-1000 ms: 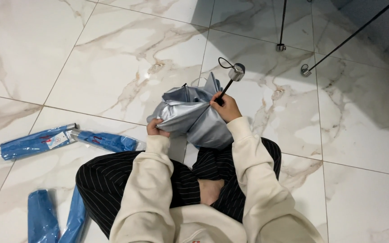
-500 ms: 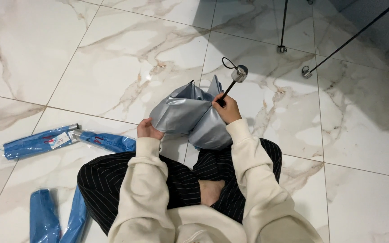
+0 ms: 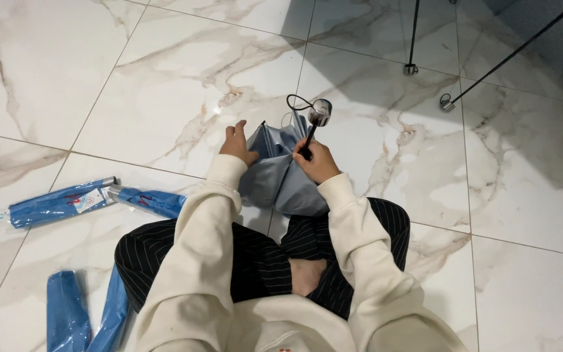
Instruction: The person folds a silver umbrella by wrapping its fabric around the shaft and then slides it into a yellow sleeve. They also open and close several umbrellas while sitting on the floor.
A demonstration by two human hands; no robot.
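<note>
The marble floor point(image 3: 164, 85) fills the view, pale tiles veined in brown, and a person sits cross-legged on it in striped dark trousers and a cream top. Two thin black stand legs point(image 3: 451, 85) end on the floor at the far right, well apart from the hands.

A grey-blue folding umbrella point(image 3: 281, 179) lies on the floor just beyond the knees, its canopy gathered into loose folds. Its long axis runs from the lap away and slightly to the right, ending at the dark shaft and rounded handle point(image 3: 320, 112) with a wrist loop at the far end.

To the left lie blue umbrella sleeves: a wrapped one point(image 3: 60, 203) and a second point(image 3: 151, 199) end to end near the left knee, and two more point(image 3: 66, 316) close to the left hip.

The right hand point(image 3: 317, 163) is the nearer to the handle: its fingers are clenched round the shaft just below the handle, which points up and away from the knuckles. The left hand point(image 3: 237, 143) rests on the canopy's left edge, fingers spread and pressing the cloth, with no closed grip visible. The canopy sits between both hands.
</note>
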